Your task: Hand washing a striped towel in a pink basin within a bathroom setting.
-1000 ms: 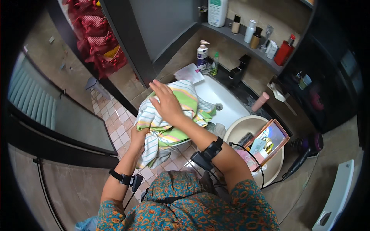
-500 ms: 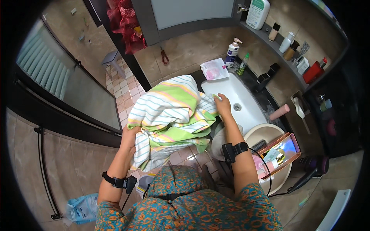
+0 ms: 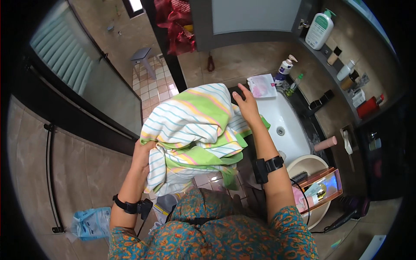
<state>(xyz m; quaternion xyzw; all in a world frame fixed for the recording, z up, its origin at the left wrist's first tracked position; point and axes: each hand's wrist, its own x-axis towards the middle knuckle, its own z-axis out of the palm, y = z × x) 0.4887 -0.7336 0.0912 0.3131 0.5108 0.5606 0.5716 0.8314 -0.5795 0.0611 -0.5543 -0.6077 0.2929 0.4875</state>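
A large bunched cloth [image 3: 190, 130], with white, green, yellow and pink stripes, hangs in front of me; whether it is a towel or a sheet I cannot tell. At its left side my left hand [image 3: 142, 154] grips a fold, the fingertips hidden in the fabric. My right hand [image 3: 247, 106] is open by the upper right edge of the cloth, thumb and forefinger apart, with nothing between them. Below that wrist, a green corner of the cloth hangs over the near edge of the white sink [image 3: 284, 123].
Around the sink stand a pump bottle [image 3: 284, 69], a white-pink packet [image 3: 263, 86], a black faucet [image 3: 320, 99] and a pink cylinder [image 3: 326, 144]. A beige basin [image 3: 312, 162] holds an open box [image 3: 323, 190]; a hair dryer [image 3: 353, 210] lies beside it. Far left is a stool [image 3: 143, 55].
My right hand has let go of the cloth's right edge and spread its fingers. The left hand keeps its grip. The whole view has shifted, so the room appears farther right.
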